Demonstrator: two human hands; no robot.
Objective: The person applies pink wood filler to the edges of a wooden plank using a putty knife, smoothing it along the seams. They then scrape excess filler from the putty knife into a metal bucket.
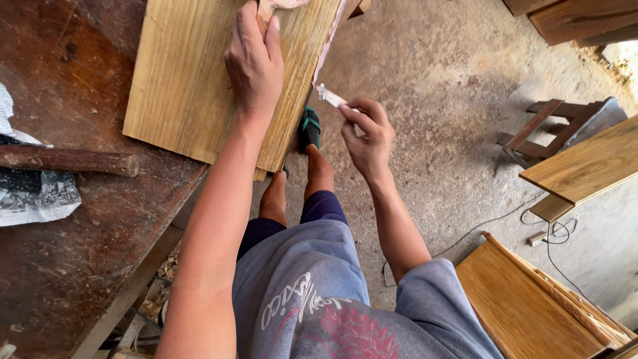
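A: Where do the hands sit?

B: The left hand (254, 63) lies flat, palm down, on a pale wooden board (193, 86), fingers together and pointing away, clamped on nothing. The board rests on a dark, scuffed workbench (86, 219), and its near right corner juts past the bench edge over the floor.

A: And the right hand?

B: The right hand (367, 136) hovers off the bench, just beside the board's right edge, its fingers pinched shut on a small putty knife (330, 98). The blade tip is close to that edge; I cannot tell whether it touches.

A: How much open room is around them?

B: To the right of the board lies bare concrete floor (438, 119), open out to a small wooden stool frame (545, 129). Nearer, a wooden plank (588, 163) reaches in from the right, and a wooden cabinet panel (525, 306) lies low on the right. A black cable (492, 219) trails across the floor between them.

A: What about the left?

B: A rough wooden stick (66, 161) lies on the bench, well apart from the board, with crumpled printed paper (33, 193) beside it.

A: What is cut off or unclear?

B: The board's far end runs out of the top of the view, and something pinkish there, by the left fingertips, is too cropped to name. A pink streak follows the board's right edge. One foot in a green-strapped sandal (309, 129) shows below the board's corner; the other is mostly hidden under it.
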